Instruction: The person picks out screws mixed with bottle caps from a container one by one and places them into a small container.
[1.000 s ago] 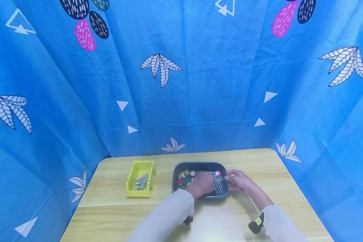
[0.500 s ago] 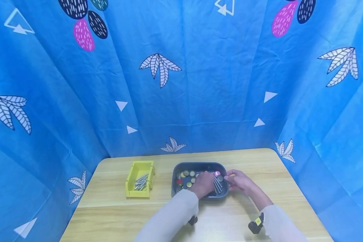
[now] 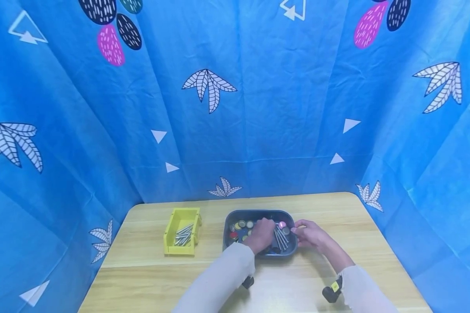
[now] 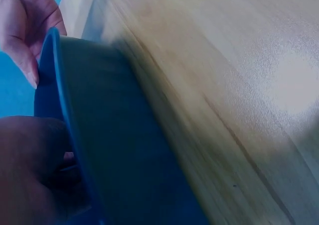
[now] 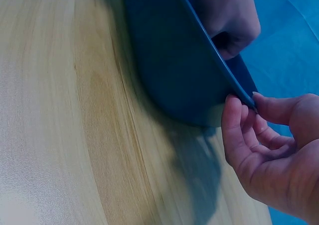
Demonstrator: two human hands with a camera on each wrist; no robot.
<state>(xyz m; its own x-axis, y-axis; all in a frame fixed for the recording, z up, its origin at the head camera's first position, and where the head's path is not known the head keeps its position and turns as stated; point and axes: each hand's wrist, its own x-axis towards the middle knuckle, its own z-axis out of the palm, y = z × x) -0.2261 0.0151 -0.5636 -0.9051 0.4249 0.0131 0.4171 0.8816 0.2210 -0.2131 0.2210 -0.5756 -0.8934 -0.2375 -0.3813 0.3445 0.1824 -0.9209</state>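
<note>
A dark oblong tray (image 3: 258, 255) stands on the table, holding several bottle caps (image 3: 233, 235) at its left and several thin silver nails or screws (image 3: 281, 238) at its right. My left hand (image 3: 261, 234) reaches down inside, just left of the nails, with bent fingers; its fingertips and anything between them are hidden. At the tray's right edge, my right hand (image 3: 311, 234) pinches the rim between thumb and fingers, plain in the right wrist view. Beside that thumb lie a pink cap (image 3: 282, 224) and a grey cap (image 3: 286, 231).
To the left of the tray, a yellow bin (image 3: 178, 250) holds several similar silver nails or screws (image 3: 183, 235). Wooden tabletop (image 3: 149, 282) extends in front of both containers. A blue patterned curtain (image 3: 282, 108) encloses the back and sides.
My left hand shifts slightly right, then back left and a little farther into the tray, showing more of the nails beside it. My right hand stays on the rim.
</note>
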